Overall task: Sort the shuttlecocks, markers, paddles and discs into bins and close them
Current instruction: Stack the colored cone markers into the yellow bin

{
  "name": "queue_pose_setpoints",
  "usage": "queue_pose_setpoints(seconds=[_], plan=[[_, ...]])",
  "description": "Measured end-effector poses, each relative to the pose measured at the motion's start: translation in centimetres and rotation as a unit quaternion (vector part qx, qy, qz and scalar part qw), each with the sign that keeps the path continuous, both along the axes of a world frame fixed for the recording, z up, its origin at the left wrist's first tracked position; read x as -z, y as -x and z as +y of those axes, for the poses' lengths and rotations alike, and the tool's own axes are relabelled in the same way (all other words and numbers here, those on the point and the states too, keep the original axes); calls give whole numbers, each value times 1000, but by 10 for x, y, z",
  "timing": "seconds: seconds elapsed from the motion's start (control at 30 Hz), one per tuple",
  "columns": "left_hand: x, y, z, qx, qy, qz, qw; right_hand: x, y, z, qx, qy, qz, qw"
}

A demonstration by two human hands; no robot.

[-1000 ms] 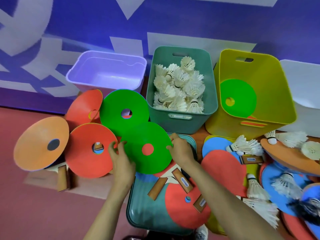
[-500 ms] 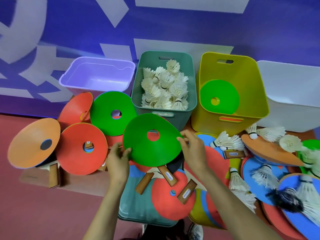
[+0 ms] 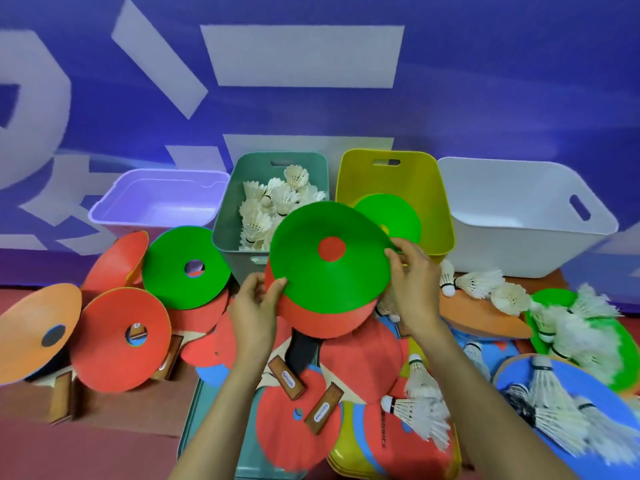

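I hold a green marker disc (image 3: 322, 271) in the air with a red disc (image 3: 325, 322) stacked under it. My left hand (image 3: 256, 306) pinches their left rim and my right hand (image 3: 412, 275) pinches the right rim. They hang in front of the teal bin (image 3: 225, 226) full of white shuttlecocks (image 3: 273, 202) and the yellow bin (image 3: 436, 199), which holds another green disc (image 3: 394, 216). Red paddles with wooden handles (image 3: 294, 434) lie below my hands.
An empty lilac bin (image 3: 156, 199) stands at the left and a white bin (image 3: 526, 216) at the right. Green (image 3: 180, 268), red (image 3: 117, 337) and orange (image 3: 34, 330) discs lie at the left. Loose shuttlecocks (image 3: 561, 323) and blue discs cover the right side.
Both hands have lifted the green disc up and to the right, toward the yellow bin. A red disc now shows beneath it. The camera has tilted upward.
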State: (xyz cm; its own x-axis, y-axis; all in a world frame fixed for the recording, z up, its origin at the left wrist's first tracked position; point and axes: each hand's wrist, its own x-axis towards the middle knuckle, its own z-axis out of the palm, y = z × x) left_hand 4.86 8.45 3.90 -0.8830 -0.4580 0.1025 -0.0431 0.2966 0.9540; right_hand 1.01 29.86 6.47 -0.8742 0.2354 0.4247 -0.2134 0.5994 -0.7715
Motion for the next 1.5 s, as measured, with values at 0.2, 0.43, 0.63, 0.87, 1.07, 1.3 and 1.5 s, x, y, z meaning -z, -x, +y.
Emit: queue_pose_setpoints(seconds=[0.2,0.43,0.63,0.87,1.07,1.3,1.5], plan=[[-28,40,35,86,53,-14,995,-23,30,32,50,-27,-5,998],[-57,88,53,92,85,-33,992,-42,66,51,73,21,-54,996],[-62,126,66,145,91,-56,984,-48,97,62,106,-1,-70,992],[-58,175,105,225,226,-151,936,-48,152,68,81,-71,-142,984],[-39,194,124,340,325,-264,842,-20,183,69,105,-97,-224,964],[-27,197,121,323,409,-244,818,18,197,66,54,-87,-265,959],[-26,191,119,321,406,-185,835,30,196,58,34,-169,-305,936]])
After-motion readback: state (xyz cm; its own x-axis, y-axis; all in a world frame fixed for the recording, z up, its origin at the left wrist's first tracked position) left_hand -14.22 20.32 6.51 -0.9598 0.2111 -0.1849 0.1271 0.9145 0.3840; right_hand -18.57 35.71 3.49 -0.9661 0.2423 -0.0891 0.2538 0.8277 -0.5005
